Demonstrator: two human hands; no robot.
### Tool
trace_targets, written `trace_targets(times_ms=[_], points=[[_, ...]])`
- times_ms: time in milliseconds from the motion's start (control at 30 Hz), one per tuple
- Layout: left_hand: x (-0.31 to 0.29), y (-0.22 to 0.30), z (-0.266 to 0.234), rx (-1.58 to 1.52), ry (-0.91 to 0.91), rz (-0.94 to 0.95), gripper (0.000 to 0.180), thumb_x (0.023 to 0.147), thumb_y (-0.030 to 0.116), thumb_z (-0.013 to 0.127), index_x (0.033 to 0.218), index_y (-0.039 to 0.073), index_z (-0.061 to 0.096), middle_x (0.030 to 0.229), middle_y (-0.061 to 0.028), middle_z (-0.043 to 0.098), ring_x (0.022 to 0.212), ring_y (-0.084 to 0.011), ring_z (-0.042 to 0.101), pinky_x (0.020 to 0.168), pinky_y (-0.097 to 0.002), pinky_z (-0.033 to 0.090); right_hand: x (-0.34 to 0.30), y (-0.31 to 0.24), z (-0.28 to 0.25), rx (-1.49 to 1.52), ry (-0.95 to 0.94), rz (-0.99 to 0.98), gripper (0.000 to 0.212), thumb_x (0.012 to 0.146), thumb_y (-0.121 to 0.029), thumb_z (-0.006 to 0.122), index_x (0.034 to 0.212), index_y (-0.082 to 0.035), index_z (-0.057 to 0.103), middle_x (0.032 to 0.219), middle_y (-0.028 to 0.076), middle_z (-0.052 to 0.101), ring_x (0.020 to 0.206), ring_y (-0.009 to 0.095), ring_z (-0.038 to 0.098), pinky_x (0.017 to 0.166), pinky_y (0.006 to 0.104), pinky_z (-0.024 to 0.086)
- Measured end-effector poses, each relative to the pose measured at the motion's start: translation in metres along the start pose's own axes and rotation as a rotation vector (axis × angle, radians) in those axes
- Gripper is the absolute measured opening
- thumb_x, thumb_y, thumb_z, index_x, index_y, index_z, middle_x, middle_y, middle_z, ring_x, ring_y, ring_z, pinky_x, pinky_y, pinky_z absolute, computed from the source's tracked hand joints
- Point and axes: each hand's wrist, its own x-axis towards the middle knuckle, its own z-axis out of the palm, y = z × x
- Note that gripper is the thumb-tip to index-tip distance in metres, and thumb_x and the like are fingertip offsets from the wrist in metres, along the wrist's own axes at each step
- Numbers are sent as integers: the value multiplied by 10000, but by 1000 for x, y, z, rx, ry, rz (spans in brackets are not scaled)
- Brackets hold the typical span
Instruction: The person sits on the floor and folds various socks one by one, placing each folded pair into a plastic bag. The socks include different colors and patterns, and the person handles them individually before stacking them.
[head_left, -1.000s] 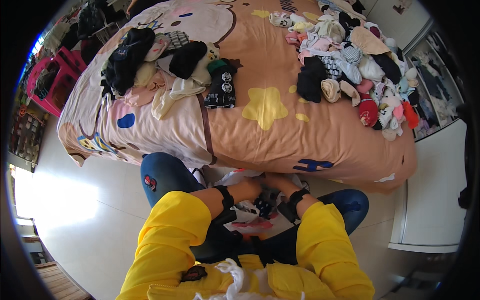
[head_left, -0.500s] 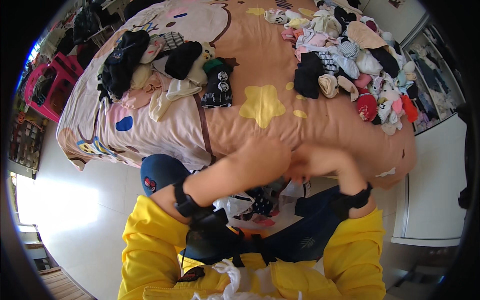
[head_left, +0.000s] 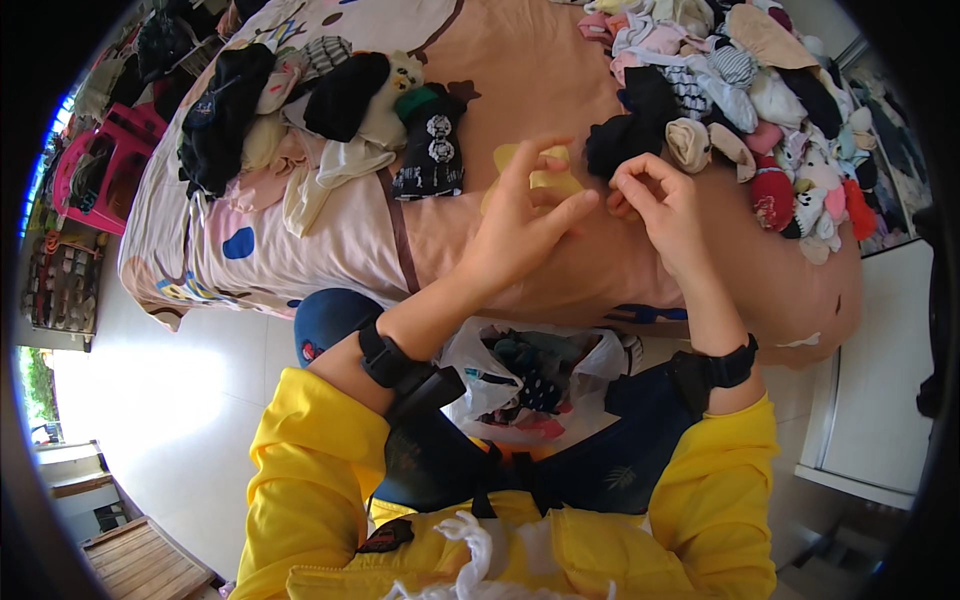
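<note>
My left hand [head_left: 530,205] is over the near part of the bed, its fingers spread and nothing held. To its right, my right hand [head_left: 655,205] has the thumb and fingers drawn together in a pinch. Those fingertips are just below a dark bundled sock [head_left: 610,147]; I cannot tell whether they touch it or hold something small. The dark sock lies at the near left edge of a big heap of rolled socks [head_left: 735,70]. A black patterned sock [head_left: 432,150] with a green part lies left of my left hand, beside a smaller pile of dark and pale clothing [head_left: 345,175].
Between my knees, below the bed edge, stands a clear plastic bag [head_left: 590,395] of mixed socks. The bed [head_left: 540,60] has a printed brown and pale cover. A pink plastic chair [head_left: 95,165] is at the left and a white cabinet [head_left: 880,370] at the right.
My hands, close together and blurred before, have moved forward over the bed and apart. A dark bundled sock now lies beside the heap's black piece. The view has shifted slightly.
</note>
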Motion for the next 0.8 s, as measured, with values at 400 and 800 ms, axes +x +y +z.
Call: trace_targets(times_ms=[400,800], points=[[4,-14,10,8,49,62,443,934,17,574,1334,-12,386,1299,-167,446,1043,-247,632,735,-297,580,27,10,18,-915,342,-530,335,744,-79,743,1044,-114,597,1063,86,524,872,277,625,715,361,515],[3,-8,0,-180,35,56,427,905,90,653,1279,30,458,1223,-120,445,1023,-232,626,814,-318,568,-20,-24,27,-194,19,-134,222,845,-63,705,1021,-12,579,1025,39,588,848,107,613,719,261,503]])
